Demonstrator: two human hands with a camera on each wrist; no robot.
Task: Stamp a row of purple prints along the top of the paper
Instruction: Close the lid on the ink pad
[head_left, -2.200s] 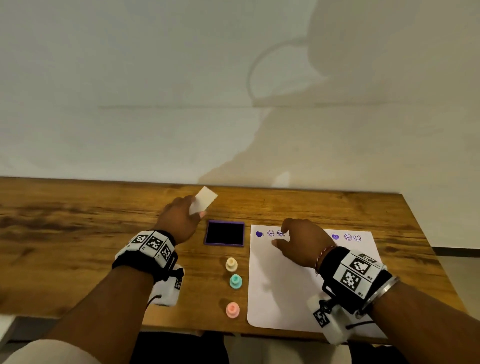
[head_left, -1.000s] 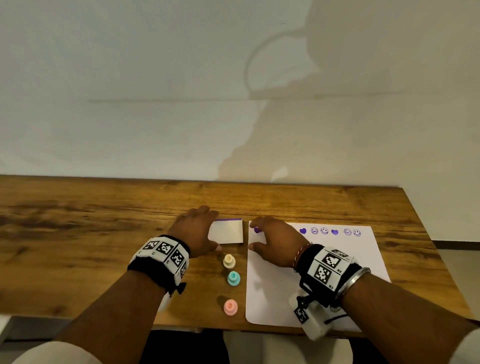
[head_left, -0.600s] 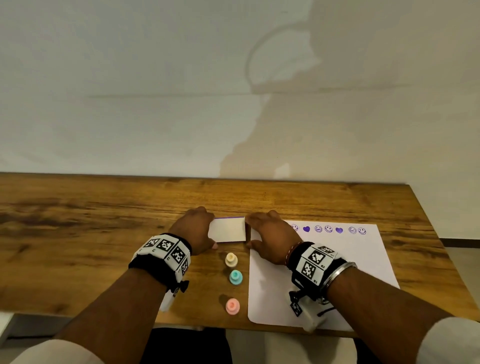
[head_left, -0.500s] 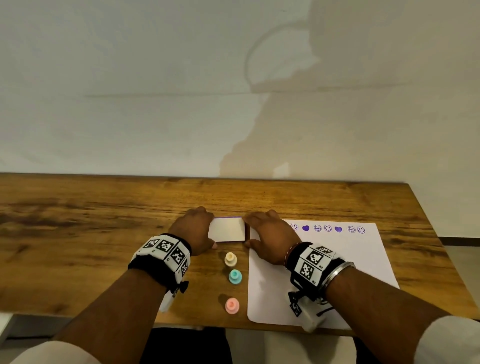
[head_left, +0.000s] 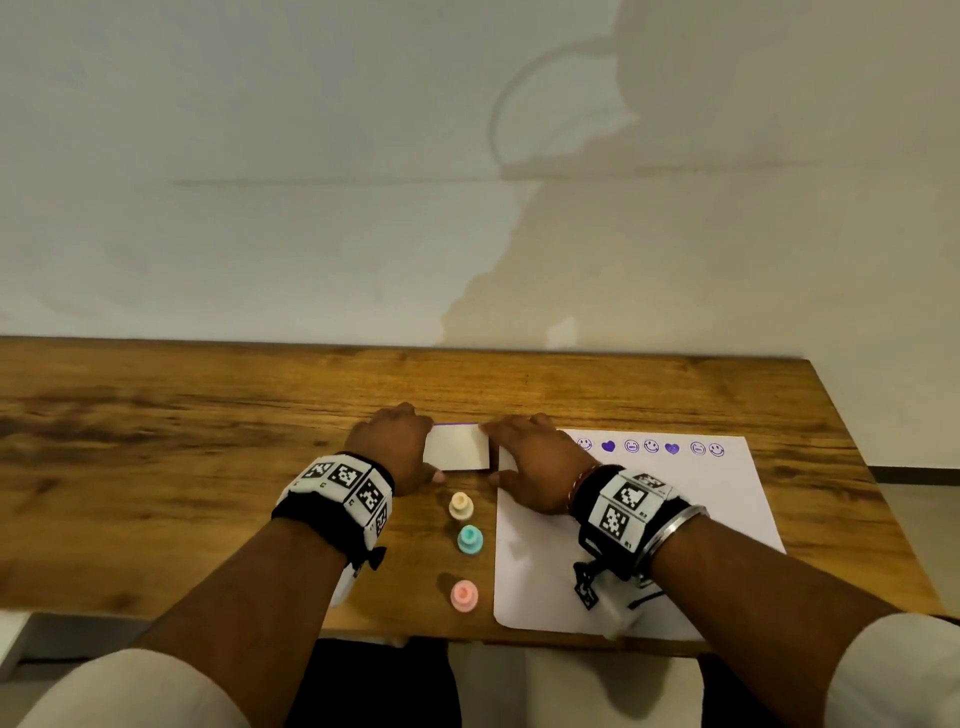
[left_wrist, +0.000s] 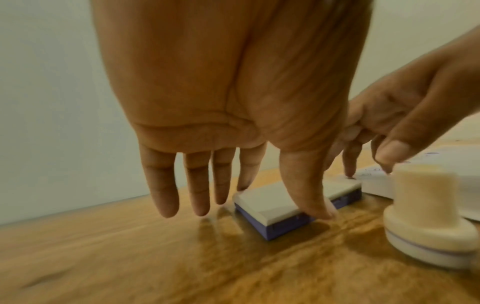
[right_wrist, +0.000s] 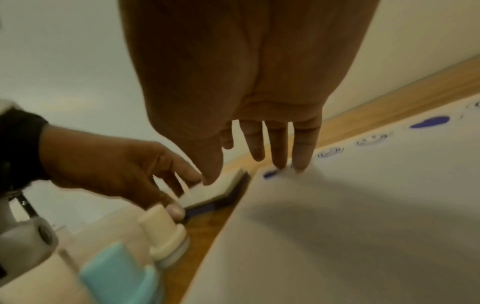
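Observation:
The purple ink pad (head_left: 457, 453) lies on the table with its white lid on, just left of the paper. My left hand (head_left: 397, 452) is at its left end; in the left wrist view the straight thumb (left_wrist: 309, 193) lies over the pad's (left_wrist: 275, 207) front edge and the index fingertip touches its back corner. My right hand (head_left: 535, 467) is at the pad's right end, fingertips (right_wrist: 298, 162) down on the white paper (right_wrist: 350, 226). A row of purple smileys and hearts (head_left: 649, 447) runs along the paper's (head_left: 701, 519) top. Neither hand holds a stamp.
Three small stamps stand in a line in front of the pad: cream (head_left: 460, 505), teal (head_left: 470, 539) and pink (head_left: 464, 595). The cream stamp (left_wrist: 426, 216) is close to my left thumb. The wooden table (head_left: 182, 467) ends at a white wall behind.
Two seconds ago my left hand held the white lid up over the uncovered pad. The lid now sits on the pad, and my right hand has moved left to the pad's right end.

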